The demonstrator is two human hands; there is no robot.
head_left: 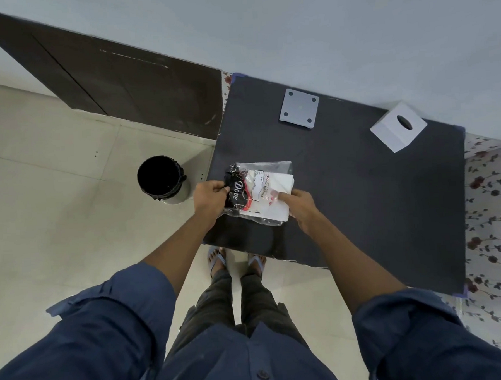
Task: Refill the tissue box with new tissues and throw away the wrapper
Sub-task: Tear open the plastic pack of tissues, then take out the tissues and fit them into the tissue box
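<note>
A clear plastic tissue wrapper (245,190) with black and red print hangs above the near left part of the dark table (360,201). My left hand (210,199) pinches its black left end. My right hand (299,206) grips the white tissues (276,200) that stick out at the wrapper's right end. The white tissue box (397,130) with an oval slot on top stands at the table's far right corner. Its flat white base plate (299,108) with dark feet at its corners lies apart at the table's far edge.
A round bin (161,180) with a black liner stands on the tiled floor just left of the table. A dark door (121,80) lies beyond it. A floral cloth (491,206) shows at the table's right side. My feet stand at the table's near edge.
</note>
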